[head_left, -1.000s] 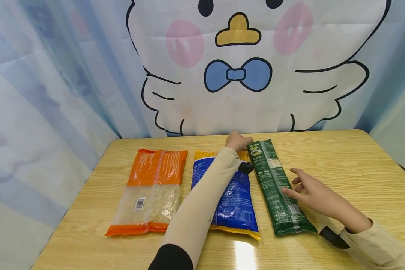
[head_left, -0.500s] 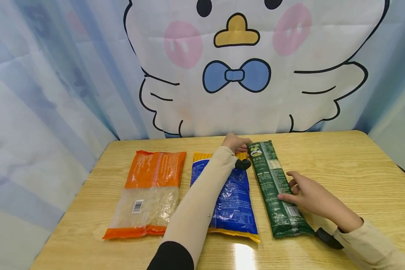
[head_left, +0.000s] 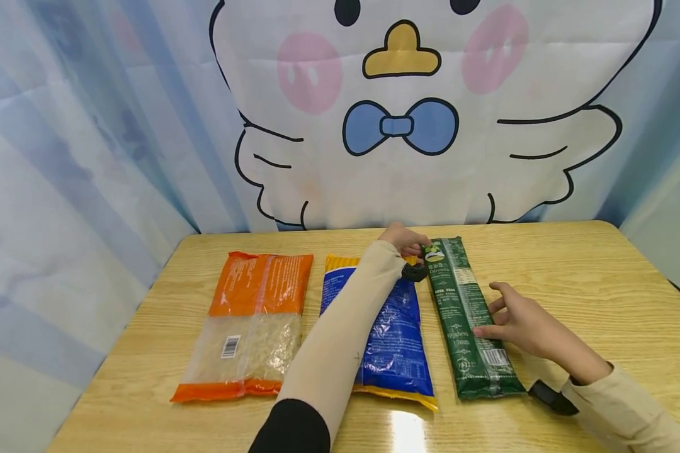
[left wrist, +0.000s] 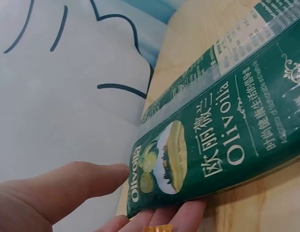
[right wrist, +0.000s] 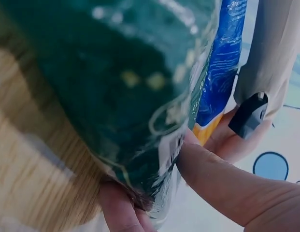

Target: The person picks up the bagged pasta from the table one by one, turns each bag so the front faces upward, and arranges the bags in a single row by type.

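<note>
A green packet of spaghetti (head_left: 467, 318) lies on the table, its far end leaning slightly left. My left hand (head_left: 403, 239) reaches across to its far left corner. The left wrist view shows that thumb at the packet's end and the other fingertips (left wrist: 189, 213) along and partly beneath its side. At the near right edge, my right hand (head_left: 524, 321) grips the packet, thumb (right wrist: 207, 166) on top, other fingers tucked at the edge and partly hidden. Under my left forearm is a blue bag (head_left: 396, 340) with yellow ends, partly covered.
An orange and clear bag (head_left: 255, 327) with pale contents lies on the left of the wooden table (head_left: 589, 270). A curtain (head_left: 396, 182) printed with a cartoon character hangs right behind the table's far edge.
The green spaghetti packet has turned slightly, its far end shifting right and its near end left. Both hands have stayed beside it, and the orange and blue bags lie as before.
</note>
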Available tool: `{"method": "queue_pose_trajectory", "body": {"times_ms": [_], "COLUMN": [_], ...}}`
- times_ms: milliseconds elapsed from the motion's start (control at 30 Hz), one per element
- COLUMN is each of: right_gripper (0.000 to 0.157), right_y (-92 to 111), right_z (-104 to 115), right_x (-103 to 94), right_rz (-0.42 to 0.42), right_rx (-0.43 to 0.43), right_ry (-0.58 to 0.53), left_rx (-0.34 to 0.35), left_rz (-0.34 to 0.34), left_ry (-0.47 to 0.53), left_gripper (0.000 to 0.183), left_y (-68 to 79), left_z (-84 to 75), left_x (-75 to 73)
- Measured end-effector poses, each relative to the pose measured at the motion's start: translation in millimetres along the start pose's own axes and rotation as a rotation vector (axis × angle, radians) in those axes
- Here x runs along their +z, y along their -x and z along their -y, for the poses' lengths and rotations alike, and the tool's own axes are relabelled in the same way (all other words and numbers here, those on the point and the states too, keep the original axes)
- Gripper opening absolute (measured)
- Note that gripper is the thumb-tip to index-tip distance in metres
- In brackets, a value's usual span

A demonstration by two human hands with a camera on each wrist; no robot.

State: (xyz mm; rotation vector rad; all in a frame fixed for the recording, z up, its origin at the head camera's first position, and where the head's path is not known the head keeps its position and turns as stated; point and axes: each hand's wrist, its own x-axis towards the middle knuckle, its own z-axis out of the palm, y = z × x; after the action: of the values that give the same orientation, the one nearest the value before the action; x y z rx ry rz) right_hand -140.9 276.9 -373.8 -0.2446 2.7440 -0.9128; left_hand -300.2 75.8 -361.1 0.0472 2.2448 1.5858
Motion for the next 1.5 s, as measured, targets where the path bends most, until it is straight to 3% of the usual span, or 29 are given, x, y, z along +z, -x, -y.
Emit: {"method": "queue_pose_trajectory", "body": {"times_ms": [133,400,600,800,1033,1233,1500], "right_gripper": [0.089,0.08,0.076,0.071,0.066,0.066,0.066], "right_y": [-1.8,-2.0,-1.4,-1.2,0.2,1.9,4.1], "right_z": [-0.2,-3.5,-5.1,-7.9,-12.3,-11.6,-10.4], "right_x": [-1.5,-1.8,-4.2,-5.9,-9.2,-14.0,-19.5], "right_rz": [0.013,0.045,0.051,0.065,0.075,0.077,0.077], "right_rx": [0.033,0.036,0.042,0.045,0.04,0.034,0.034], "right_ry": [0.024,-0.019,-0.068,-0.129,-0.201,-0.223,-0.28], "left_rx": [0.011,0.03,0.04,0.048,0.052,0.068,0.059], "left_rz": [0.012,0.012,0.019,-0.026,-0.03,-0.049,-0.025], "left_ry": [-0.053,-0.047,0.08,0.059,0.219,0.255,0.352], "left_gripper": [0.046,0.041,0.046,0.045,0.04,0.035,0.035], "left_y": [-4.0,-9.2,-13.0,-13.8,-15.8,-14.7,-12.5], "left_z": [2.7,7.9,7.4,5.8,2.2,-3.3,-5.4], "left_x": [2.0,5.1,11.1,16.5,21.5,22.2,15.1]}}
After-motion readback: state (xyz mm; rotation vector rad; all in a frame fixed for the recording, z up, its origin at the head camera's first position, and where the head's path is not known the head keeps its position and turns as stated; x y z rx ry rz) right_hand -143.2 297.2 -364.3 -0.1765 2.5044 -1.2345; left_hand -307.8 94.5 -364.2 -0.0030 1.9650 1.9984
